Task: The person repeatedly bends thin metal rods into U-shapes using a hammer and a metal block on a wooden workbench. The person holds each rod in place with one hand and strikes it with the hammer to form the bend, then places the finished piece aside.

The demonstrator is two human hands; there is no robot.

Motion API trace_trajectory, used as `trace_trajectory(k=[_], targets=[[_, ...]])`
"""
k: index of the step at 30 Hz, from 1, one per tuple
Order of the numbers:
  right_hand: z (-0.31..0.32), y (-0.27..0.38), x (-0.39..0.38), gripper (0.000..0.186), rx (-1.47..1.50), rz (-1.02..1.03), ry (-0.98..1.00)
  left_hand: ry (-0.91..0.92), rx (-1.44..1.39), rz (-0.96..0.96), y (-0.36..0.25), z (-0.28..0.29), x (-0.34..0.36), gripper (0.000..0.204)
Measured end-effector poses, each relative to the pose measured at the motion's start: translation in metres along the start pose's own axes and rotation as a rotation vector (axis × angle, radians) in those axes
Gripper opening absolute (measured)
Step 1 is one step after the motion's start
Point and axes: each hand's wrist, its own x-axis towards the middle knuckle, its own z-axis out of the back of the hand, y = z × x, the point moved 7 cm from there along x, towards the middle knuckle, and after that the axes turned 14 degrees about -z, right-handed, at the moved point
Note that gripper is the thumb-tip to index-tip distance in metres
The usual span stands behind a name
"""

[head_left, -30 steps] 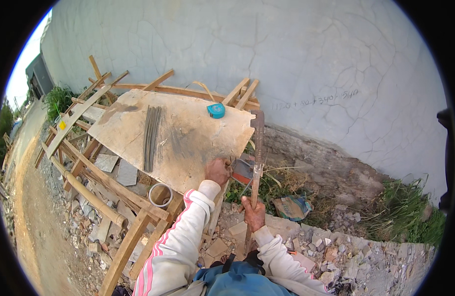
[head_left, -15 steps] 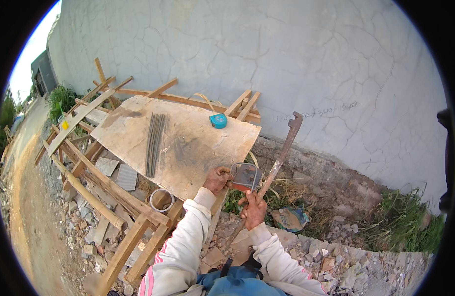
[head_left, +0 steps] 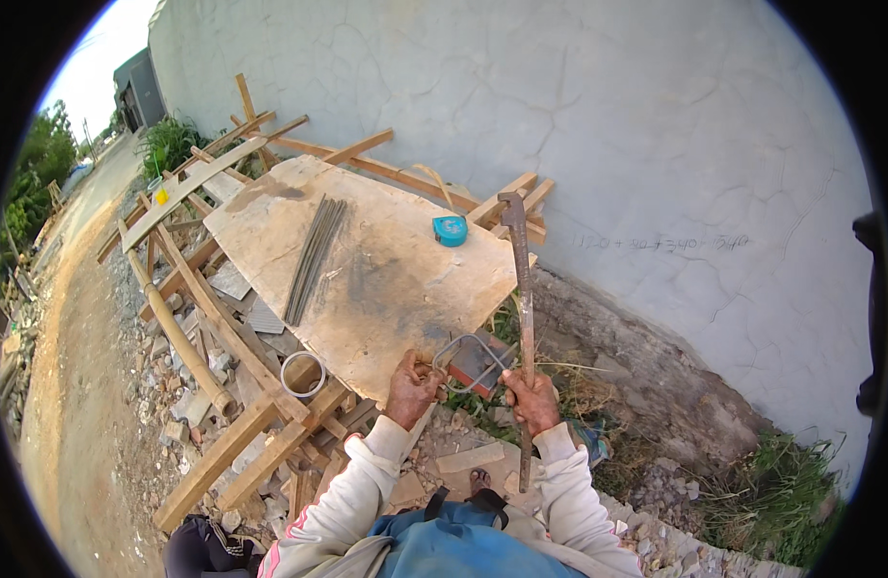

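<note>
1. The tall, pale grey, cracked wall (head_left: 675, 144) sweeps round my view from 11 to 3 o'clock.
2. My table (head_left: 396, 275), a stained beige slab with rough brown timbers around it, spreads toward 10 o'clock.
3. The long, rusty brown metal bar with a hooked head (head_left: 526, 318) runs from 1 to 5 o'clock; my right hand (head_left: 533, 403) is wrapped round its lower half.
4. A bundle of straight, thin grey rods (head_left: 316, 260) lies on the slab at 9 o'clock.
5. The bent grey metal loop (head_left: 490, 351) sits at 5 o'clock, its near side pinched by my left hand (head_left: 413, 390); I cannot tell whether my right touches it.
6. The teal, rounded tape measure (head_left: 450, 231) rests at 12 o'clock.
</note>
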Motion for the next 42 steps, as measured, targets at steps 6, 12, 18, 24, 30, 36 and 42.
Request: trace_trajectory(k=[6, 12, 18, 24, 30, 36, 42], targets=[[0.008, -0.001, 0.02, 0.026, -0.113, -0.019, 0.091, -0.069, 0.367, -0.064, -0.004, 0.0, -0.001, 0.021], [0.014, -0.005, 0.031, 0.025, -0.14, -0.079, 0.109, -0.113, 0.993, -0.273, -0.021, -0.014, -0.006, 0.018], [0.017, -0.012, 0.039, 0.024, -0.113, -0.124, 0.181, -0.113, 1.28, -0.166, -0.026, -0.027, -0.006, 0.018], [0.016, -0.01, 0.044, 0.025, -0.167, -0.177, 0.24, -0.104, 1.339, -0.243, -0.041, -0.034, -0.002, 0.017], [0.016, -0.004, 0.042, 0.025, -0.183, -0.161, 0.244, -0.096, 1.354, -0.307, -0.042, -0.037, 0.001, 0.016], [0.018, -0.008, 0.043, 0.024, -0.168, -0.184, 0.241, -0.15, 1.374, -0.355, -0.03, -0.047, 0.001, 0.02], [0.017, -0.011, 0.042, 0.025, -0.204, -0.177, 0.251, -0.092, 1.397, -0.306, -0.025, -0.047, 0.009, 0.026]])
